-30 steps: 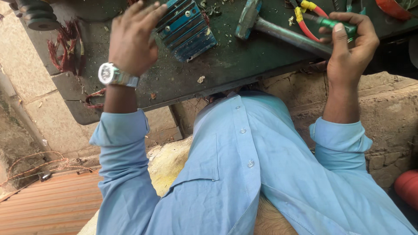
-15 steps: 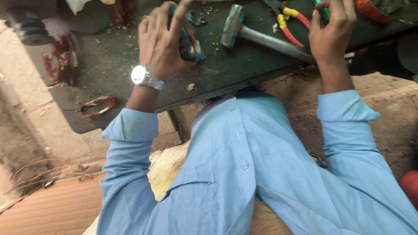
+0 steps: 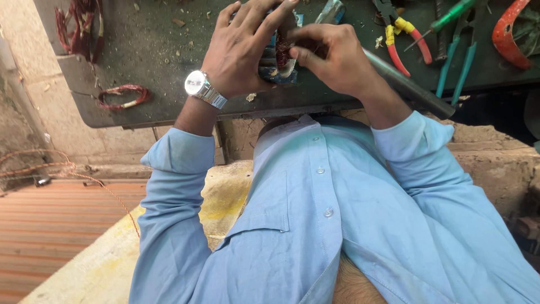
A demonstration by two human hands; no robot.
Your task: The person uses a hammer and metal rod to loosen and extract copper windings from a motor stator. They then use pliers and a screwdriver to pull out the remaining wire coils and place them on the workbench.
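1. The dark green workbench carries everything at chest height in front of the seated person, so both hands can work near its front edge.
2. The left hand, with a metal wristwatch, cups over a blue wound part; its fingers are curled and spread over the top, apparently to hold it steady against the bench.
3. The right hand meets it from the other side, thumb and forefinger pinching at the reddish copper winding of that part; what exactly they grip is too small to tell.
4. A hammer handle lies under the right wrist, set down within reach.
5. Red-and-yellow pliers and green-handled tools lie well to the right.
6. A copper wire loop lies apart at the left.
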